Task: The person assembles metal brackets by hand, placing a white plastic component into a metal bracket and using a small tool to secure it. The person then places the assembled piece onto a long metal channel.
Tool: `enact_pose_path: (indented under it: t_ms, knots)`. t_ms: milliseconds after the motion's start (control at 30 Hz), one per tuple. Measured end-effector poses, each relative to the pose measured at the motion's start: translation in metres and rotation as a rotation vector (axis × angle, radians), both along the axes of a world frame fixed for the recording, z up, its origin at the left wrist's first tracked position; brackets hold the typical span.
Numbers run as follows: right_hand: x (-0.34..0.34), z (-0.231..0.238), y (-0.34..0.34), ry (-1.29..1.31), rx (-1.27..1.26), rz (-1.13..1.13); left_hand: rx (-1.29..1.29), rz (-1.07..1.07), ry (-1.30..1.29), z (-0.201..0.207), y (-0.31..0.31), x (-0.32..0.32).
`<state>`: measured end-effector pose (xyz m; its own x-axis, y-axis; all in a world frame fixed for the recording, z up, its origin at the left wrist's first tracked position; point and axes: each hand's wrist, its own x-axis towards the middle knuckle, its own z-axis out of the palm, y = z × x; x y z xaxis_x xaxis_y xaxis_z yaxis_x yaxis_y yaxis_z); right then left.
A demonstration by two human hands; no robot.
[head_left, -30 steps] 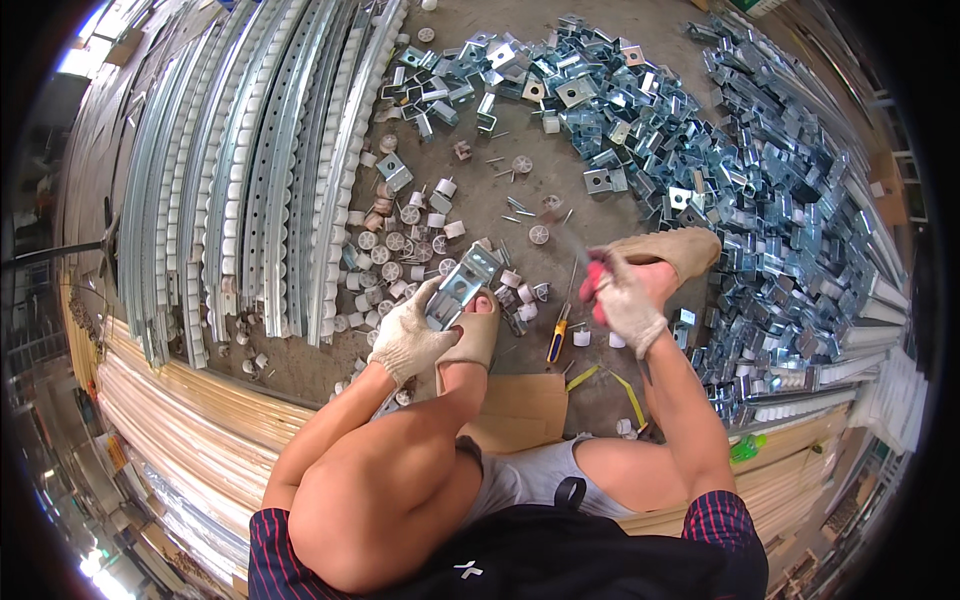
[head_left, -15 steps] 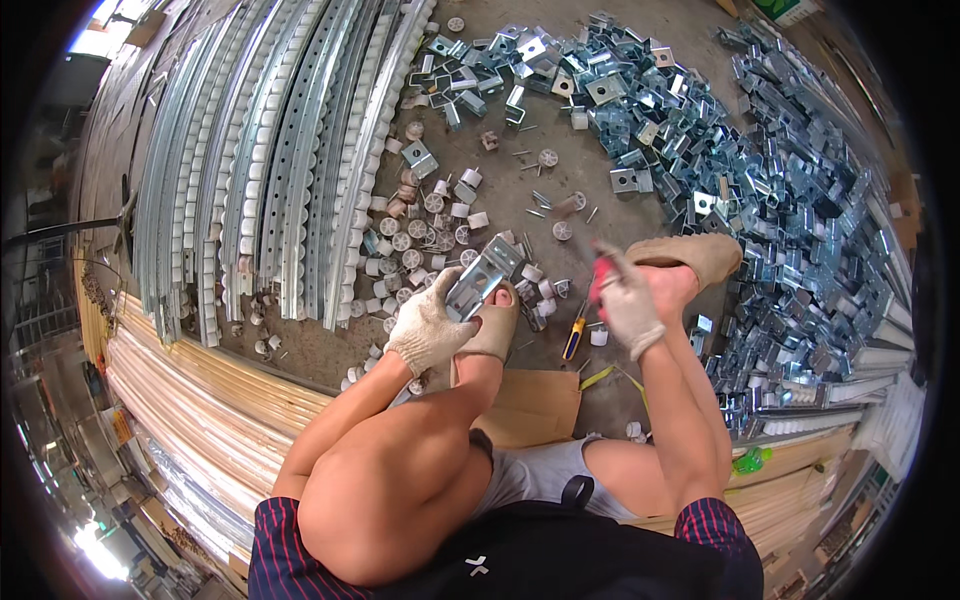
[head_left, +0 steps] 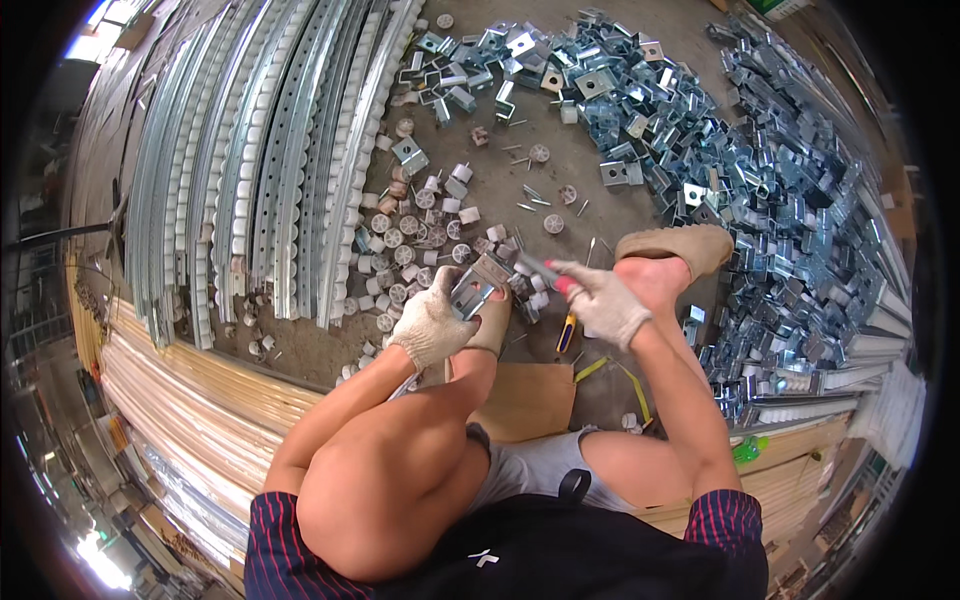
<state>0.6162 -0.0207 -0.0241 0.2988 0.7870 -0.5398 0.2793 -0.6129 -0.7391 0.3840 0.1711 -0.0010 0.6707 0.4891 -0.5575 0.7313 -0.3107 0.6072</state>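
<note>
Nearest, a seated person's bent left knee (head_left: 385, 490) rises at lower left, with a flat piece of brown cardboard (head_left: 525, 405) on the floor beyond their lap. Past the knee, the left hand (head_left: 432, 328), in a pale work glove, has its grip wrapped around a shiny metal bracket (head_left: 472, 297), held tilted at the toe of the left shoe (head_left: 488, 330); whether it rests on the shoe is unclear. The gloved right hand (head_left: 605, 302) has its grip closed on a red-handled tool (head_left: 541, 269), perhaps a hammer, its blurred grey end pointing toward the bracket. A yellow-and-blue screwdriver (head_left: 566, 333) lies just below that hand.

The step in hand looks like striking or working the bracket; the next move seems to call for a steady bracket and left fingers clear of the tool.

Farther out, small white rollers (head_left: 405, 256) lie scattered over the concrete floor (head_left: 480, 185). Long metal rails (head_left: 270, 150) lie side by side at upper left, and loose brackets (head_left: 640, 120) are heaped at upper right.
</note>
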Motion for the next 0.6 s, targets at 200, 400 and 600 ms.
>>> enact_pose_path:
  t_ms: [200,400,600]
  knots:
    - [-0.024,-0.014,-0.021,-0.187,0.216,-0.033,0.076,0.008,0.008,-0.009,0.008,0.017]
    - [-0.009,-0.014,-0.018,-0.072,0.165,-0.42,0.048,-0.023,0.07,-0.007,0.003,0.012]
    - [-0.006,-0.011,-0.011,-0.012,0.245,-0.156,0.041,0.014,0.028,-0.017,0.006,0.006]
